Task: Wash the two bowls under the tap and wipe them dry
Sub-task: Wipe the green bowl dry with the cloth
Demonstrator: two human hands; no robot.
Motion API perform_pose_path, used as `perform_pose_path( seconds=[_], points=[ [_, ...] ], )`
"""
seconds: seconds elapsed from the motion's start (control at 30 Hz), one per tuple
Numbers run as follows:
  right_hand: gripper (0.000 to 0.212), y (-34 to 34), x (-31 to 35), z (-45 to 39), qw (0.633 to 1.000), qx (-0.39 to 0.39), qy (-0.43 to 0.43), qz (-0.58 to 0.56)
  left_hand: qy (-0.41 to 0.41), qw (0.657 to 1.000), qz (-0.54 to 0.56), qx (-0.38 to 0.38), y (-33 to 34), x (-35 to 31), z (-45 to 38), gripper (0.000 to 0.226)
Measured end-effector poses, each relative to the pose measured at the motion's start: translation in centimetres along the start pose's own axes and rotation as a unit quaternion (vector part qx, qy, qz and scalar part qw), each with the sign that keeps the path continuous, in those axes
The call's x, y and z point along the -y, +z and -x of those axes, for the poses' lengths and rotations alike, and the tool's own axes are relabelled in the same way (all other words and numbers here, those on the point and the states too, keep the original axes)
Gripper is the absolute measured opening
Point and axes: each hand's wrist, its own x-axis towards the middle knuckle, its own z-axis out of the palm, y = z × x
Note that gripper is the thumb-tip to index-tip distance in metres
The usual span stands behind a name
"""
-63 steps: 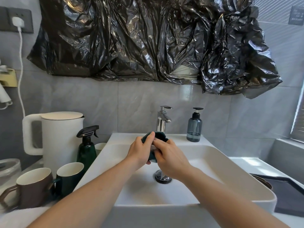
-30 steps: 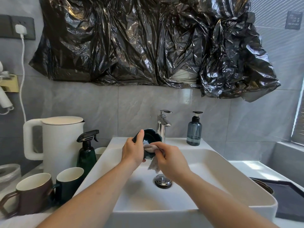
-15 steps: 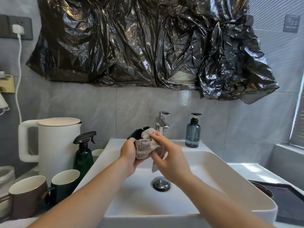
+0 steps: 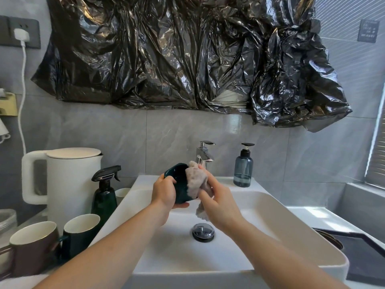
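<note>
My left hand point(image 4: 163, 192) grips a small dark green bowl point(image 4: 179, 180), tilted on its side above the white sink point(image 4: 260, 207). My right hand point(image 4: 218, 202) presses a beige cloth point(image 4: 195, 181) against the bowl's right side, and a corner of the cloth hangs below my palm. The chrome tap point(image 4: 204, 156) stands just behind the bowl with no water running. At the right edge, the rim of a brown bowl point(image 4: 331, 239) shows behind a dark mat, mostly hidden.
A blue soap dispenser point(image 4: 243, 168) stands on the sink's back ledge. To the left are a white kettle point(image 4: 70, 180), a green spray bottle point(image 4: 104, 195), a brown mug point(image 4: 33, 245) and a green mug point(image 4: 80, 232). A dark mat point(image 4: 362, 257) lies at the right.
The bowl has turned in my left hand, so more of its green outside shows. The cloth has shifted from over the bowl's front to its right side.
</note>
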Motion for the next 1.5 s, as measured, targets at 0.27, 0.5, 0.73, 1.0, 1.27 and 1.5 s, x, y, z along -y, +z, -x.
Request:
perform_pose_path(
  seconds=[0.27, 0.5, 0.73, 1.0, 1.27, 1.5],
  points=[
    [0.025, 0.1, -1.0, -0.3, 0.994, -0.02, 0.094, -0.045, 0.19, 0.961, -0.196, 0.041, -0.3, 0.2, 1.2, 0.042],
    [0.048, -0.7, -0.4, -0.1, 0.996, -0.063, 0.038, 0.055, 0.277, 0.865, -0.406, 0.1, -0.1, 0.7, 2.0, 0.052],
    [0.063, -0.2, -1.2, -0.7, 0.993, -0.068, -0.041, 0.088, 0.3, 0.837, -0.445, 0.103, 0.1, 1.1, 2.0, 0.057],
    [0.023, -0.6, -1.7, -0.6, 0.989, -0.033, 0.135, 0.049, 0.337, 0.864, -0.373, 0.019, -0.1, 1.2, 1.6, 0.046],
    [0.022, -0.5, -1.4, -0.4, 0.988, -0.023, 0.135, 0.069, 0.318, 0.868, -0.377, 0.05, -0.4, 1.2, 1.2, 0.041],
    [0.055, -1.0, -1.0, -0.6, 0.99, -0.1, 0.005, 0.099, 0.331, 0.844, -0.408, 0.105, 0.3, 0.9, 2.6, 0.044]
  ],
)
